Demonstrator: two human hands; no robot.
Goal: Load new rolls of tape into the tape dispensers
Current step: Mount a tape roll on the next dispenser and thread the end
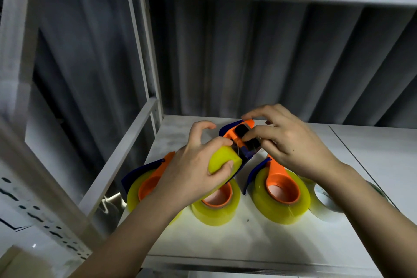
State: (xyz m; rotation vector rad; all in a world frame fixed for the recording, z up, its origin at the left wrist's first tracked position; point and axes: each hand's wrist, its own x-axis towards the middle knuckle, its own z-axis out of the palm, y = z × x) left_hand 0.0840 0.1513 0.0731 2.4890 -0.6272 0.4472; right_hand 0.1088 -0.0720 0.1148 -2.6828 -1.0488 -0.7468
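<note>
I hold an orange and blue tape dispenser (239, 140) above the white shelf (259, 239). My left hand (196, 171) grips the yellow tape roll (223, 162) mounted in it, thumb on the roll's face. My right hand (293, 144) pinches the dispenser's front end by the black roller, fingers curled over the orange frame. Below lie a loaded dispenser (144, 183) on the left, a loaded dispenser (279, 192) on the right and a yellow roll with an orange hub (216, 207) between them.
A clear tape roll (325, 201) lies at the right behind my right forearm. White shelf posts (146, 52) and a slanted rail (119, 156) stand on the left. A grey pleated curtain hangs behind. The shelf's front edge (248, 262) is close to me.
</note>
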